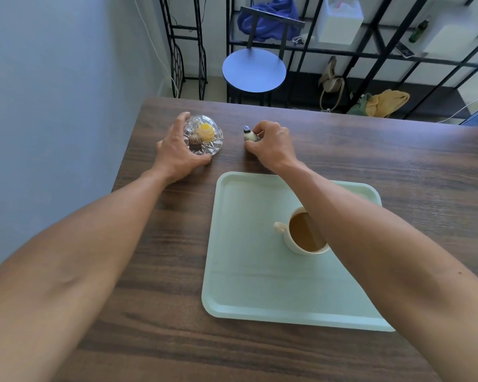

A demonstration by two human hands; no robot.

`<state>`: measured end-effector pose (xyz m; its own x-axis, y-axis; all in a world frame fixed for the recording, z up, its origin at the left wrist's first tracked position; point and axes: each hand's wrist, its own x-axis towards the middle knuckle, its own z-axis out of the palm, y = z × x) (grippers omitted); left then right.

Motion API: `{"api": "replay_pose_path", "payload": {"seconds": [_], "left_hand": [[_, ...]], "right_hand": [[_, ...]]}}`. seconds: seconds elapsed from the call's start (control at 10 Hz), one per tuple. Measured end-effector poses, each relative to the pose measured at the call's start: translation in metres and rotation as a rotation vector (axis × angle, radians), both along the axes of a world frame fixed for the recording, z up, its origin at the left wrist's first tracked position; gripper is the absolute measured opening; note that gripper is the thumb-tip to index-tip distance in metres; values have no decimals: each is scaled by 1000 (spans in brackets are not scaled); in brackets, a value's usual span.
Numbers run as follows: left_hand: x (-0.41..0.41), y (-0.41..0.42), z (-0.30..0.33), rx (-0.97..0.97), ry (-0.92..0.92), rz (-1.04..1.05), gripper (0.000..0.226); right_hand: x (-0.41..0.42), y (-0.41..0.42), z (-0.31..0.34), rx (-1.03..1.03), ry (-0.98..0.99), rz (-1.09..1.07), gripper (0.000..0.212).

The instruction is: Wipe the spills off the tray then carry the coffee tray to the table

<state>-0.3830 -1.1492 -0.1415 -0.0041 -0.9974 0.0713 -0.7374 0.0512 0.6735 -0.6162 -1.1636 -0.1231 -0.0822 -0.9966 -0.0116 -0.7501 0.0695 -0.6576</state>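
Spanning dark wood table (370, 161), mint tray (246, 271); blue stool (254, 70) beyond.

One wooden table (342, 161), filling the lower and middle frame. One pale green tray (246, 271), lower centre. One cream cup (290, 241) of coffee, standing on the tray right of centre. One cut-glass dish (204, 139), upper left of centre, holding one yellow piece and possibly two brown pieces, blurred by the glass. One small white figurine (249, 135), upper centre. Two bare hands: left hand (174, 153) at the dish, right hand (271, 144) at the figurine. One blue round-seated chair (254, 70), top centre. Two black metal racks, top of frame.
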Motion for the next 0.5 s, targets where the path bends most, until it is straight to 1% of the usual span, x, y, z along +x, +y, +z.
{"api": "replay_pose_path", "payload": {"seconds": [0.2, 0.4, 0.5], "left_hand": [[-1, -2, -3, 6, -8, 5, 104], [0, -1, -4, 12, -16, 7, 112], [-2, 0, -4, -10, -8, 17, 119]], "right_hand": [[0, 1, 1, 13, 1, 1, 27], [-2, 6, 7, 51, -4, -9, 63], [-5, 10, 16, 22, -18, -68, 68]]}}
